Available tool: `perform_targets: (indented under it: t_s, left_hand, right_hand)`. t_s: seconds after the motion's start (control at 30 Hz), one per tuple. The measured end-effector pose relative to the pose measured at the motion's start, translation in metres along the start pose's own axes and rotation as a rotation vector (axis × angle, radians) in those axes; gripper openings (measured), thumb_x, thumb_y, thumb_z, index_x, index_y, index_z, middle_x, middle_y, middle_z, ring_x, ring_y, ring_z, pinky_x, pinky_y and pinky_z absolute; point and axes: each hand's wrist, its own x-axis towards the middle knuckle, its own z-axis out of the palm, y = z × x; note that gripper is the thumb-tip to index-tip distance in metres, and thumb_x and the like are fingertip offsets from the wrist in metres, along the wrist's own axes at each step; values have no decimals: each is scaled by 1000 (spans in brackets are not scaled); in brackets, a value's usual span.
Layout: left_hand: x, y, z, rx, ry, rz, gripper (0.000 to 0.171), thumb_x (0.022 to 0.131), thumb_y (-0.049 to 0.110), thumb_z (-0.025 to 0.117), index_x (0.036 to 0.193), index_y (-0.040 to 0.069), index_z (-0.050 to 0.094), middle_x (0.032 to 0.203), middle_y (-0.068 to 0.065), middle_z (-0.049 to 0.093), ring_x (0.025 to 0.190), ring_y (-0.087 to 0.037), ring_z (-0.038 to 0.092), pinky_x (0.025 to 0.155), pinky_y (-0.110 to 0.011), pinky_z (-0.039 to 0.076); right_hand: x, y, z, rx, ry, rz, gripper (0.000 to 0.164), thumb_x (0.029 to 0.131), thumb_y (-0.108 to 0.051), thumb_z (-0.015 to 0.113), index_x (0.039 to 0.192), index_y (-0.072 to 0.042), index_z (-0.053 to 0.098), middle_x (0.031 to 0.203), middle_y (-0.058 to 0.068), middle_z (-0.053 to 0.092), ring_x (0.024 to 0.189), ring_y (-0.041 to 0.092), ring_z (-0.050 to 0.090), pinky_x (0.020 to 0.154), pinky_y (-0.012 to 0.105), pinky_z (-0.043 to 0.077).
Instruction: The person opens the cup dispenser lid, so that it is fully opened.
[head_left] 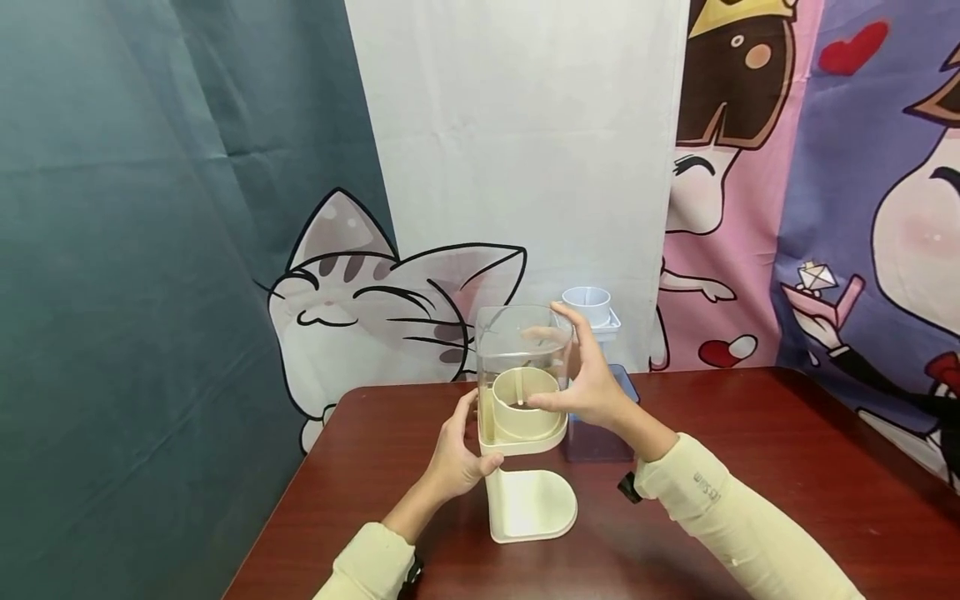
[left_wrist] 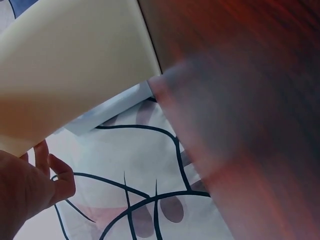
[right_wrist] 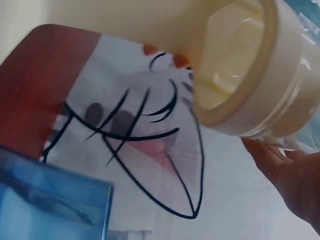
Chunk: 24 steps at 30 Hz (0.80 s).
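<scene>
In the head view a cream stand [head_left: 534,504] with a rounded foot stands on the table, a clear container [head_left: 495,337] at its top. Inside the container's lower part shows a round cream cup [head_left: 527,427]. My left hand [head_left: 459,454] holds the stand's upright from the left, thumb in front. From the right, my right hand [head_left: 596,387] grips the clear container, fingers behind its rim. A blurred cream panel [left_wrist: 75,70] fills the upper left of the left wrist view. The right wrist view shows the cream ring-shaped opening [right_wrist: 262,95] from below.
Behind my right hand stands a similar blue piece with a pale round top [head_left: 588,307] and a see-through blue box [head_left: 624,382]. The dark red table [head_left: 712,483] extends to both sides. Printed cloths [head_left: 525,125] hang behind it.
</scene>
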Motion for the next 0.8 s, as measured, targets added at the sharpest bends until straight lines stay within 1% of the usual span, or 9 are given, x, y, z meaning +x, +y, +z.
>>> perform_targets:
  t_s: [0.07, 0.1, 0.17, 0.23, 0.37, 0.47, 0.6, 0.73, 0.8]
  left_hand:
    - [0, 1, 0, 7, 5, -5, 98, 76, 74, 65, 145, 10, 41, 112, -9, 65, 100, -18, 60, 70, -30, 51]
    - [-1, -5, 1, 11, 8, -4, 97, 75, 75, 65, 146, 12, 41, 111, -7, 65, 99, -17, 60, 68, -30, 51]
    - [1, -3, 0, 4, 2, -15, 98, 75, 75, 65, 146, 11, 41, 109, -6, 66, 99, -16, 61, 68, -30, 51]
    - [1, -1, 0, -7, -5, -36, 99, 75, 74, 66, 146, 10, 40, 111, -6, 66, 101, -17, 61, 70, -30, 52]
    - [0, -1, 0, -27, -22, -82, 98, 74, 64, 73, 147, 10, 38, 117, -8, 63, 105, -20, 59, 73, -31, 52]
    - [0, 0, -1, -35, -27, -111, 96, 73, 52, 78, 149, 12, 37, 122, -8, 61, 108, -20, 57, 76, -31, 52]
    - [-3, 2, -1, -55, -36, -145, 97, 74, 48, 79, 153, 16, 33, 123, -7, 59, 107, -17, 54, 76, -33, 49]
    - [-4, 3, -1, -92, -40, -162, 101, 77, 56, 77, 156, 14, 29, 136, -8, 51, 113, -20, 49, 78, -42, 46]
    - [-4, 5, -1, -106, -39, -171, 101, 79, 52, 78, 156, 11, 27, 144, -10, 46, 119, -22, 46, 81, -44, 46]
  right_hand:
    - [2, -1, 0, -11, -16, -30, 114, 71, -19, 92, 153, -8, 13, 139, 24, 49, 117, 27, 62, 97, 46, 49]
    - [3, -2, 0, -7, -18, -31, 114, 70, -18, 92, 153, -8, 13, 139, 24, 49, 117, 26, 62, 98, 46, 49]
    - [5, -4, 0, 6, -10, -2, 114, 70, -18, 92, 153, -9, 14, 140, 25, 47, 116, 25, 62, 99, 46, 48]
    - [6, -6, -1, 26, 22, 46, 112, 70, -18, 92, 154, -16, 17, 140, 28, 46, 115, 23, 62, 98, 45, 49]
    - [7, -10, -2, 23, 80, 79, 109, 71, -21, 91, 153, -20, 20, 139, 37, 42, 112, 26, 63, 91, 46, 52]
    - [10, -14, -4, 13, 115, 68, 108, 71, -15, 91, 152, -20, 21, 138, 38, 42, 112, 30, 62, 88, 47, 54]
    - [12, -21, -7, 11, 151, 55, 107, 69, -2, 88, 151, -18, 21, 136, 31, 48, 110, 27, 64, 86, 47, 55]
    - [12, -26, -11, 30, 198, 35, 107, 69, 6, 86, 151, -16, 22, 134, 25, 52, 107, 25, 65, 83, 43, 57]
    - [11, -29, -13, 45, 224, 26, 107, 69, 7, 85, 152, -15, 22, 132, 22, 54, 106, 27, 65, 81, 40, 57]
